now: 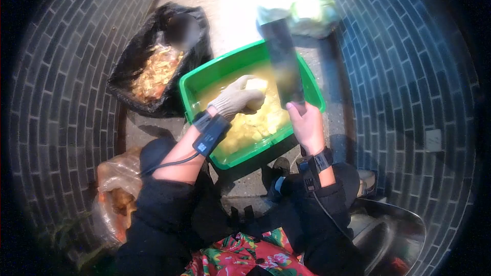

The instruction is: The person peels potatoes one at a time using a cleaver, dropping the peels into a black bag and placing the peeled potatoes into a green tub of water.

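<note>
My left hand (pixel 235 98), in a pale knitted glove, is closed around a pale yellow peeled potato (pixel 258 86) above the green tub (pixel 185 97). Bare, my right hand (pixel 307 127) grips a cleaver (pixel 286 66) by its handle. The broad dark blade points away from me over the tub's right side, somewhat blurred, and stands apart from the potato. Cloudy yellowish water fills much of the tub, with cut potato pieces (pixel 263 122) lying in it below my left hand.
A black bag-lined container (pixel 123 66) with peelings (pixel 158 71) stands left of the tub. Bagged cabbages (pixel 313 13) lie beyond it on the right. A clear plastic bag (pixel 115 174) is by my left leg, a metal basin (pixel 417 225) by my right. Brick walls (pixel 399 71) close in both sides.
</note>
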Available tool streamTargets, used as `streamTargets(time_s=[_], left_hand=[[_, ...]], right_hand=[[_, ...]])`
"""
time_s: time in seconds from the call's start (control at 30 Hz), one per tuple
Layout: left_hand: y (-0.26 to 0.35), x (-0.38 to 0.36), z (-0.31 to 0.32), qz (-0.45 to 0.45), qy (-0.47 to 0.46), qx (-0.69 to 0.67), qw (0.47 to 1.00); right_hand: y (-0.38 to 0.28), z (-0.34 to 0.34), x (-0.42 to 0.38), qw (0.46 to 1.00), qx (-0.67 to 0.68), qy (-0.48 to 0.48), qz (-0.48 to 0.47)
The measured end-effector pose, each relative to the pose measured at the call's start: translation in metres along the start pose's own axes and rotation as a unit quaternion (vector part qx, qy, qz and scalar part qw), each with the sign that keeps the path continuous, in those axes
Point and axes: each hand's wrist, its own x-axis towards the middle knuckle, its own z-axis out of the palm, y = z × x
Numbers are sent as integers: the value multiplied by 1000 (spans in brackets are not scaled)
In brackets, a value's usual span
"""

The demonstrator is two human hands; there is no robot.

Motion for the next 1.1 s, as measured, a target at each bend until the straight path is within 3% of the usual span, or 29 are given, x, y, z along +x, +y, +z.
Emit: streamTargets(time_s=[0.13,0.2,0.27,0.43,0.5,0.7,0.83,0.9,1.03,1.1], left_hand=[[-1,-4,-10,39,-53,46,997],[-10,-1,-9,54,-13,88,995],[-9,-2,-8,126,61,227,964],[7,-20,2,140,85,199,966],[10,-24,5,137,109,349,921],[15,-20,1,156,-3,200,967],[9,-20,18,92,29,67,993],[3,-21,31,46,135,30,989],[-10,-13,32,66,145,10,987],[-12,-12,30,45,101,36,993]], right_hand=[[-7,-1,-4,998,48,-40,-8],[-15,-4,-5,998,48,-43,-22],[-20,-5,-7,996,40,-80,-4],[-21,4,-8,995,-41,-77,-47],[-16,10,-7,994,-57,-85,-42],[-21,18,-11,997,-11,-51,-60],[-31,27,-15,996,-61,16,-70],[-31,34,-16,993,-90,28,-67],[-28,36,-16,993,-107,29,-32],[-25,32,-14,994,-112,7,-9]])
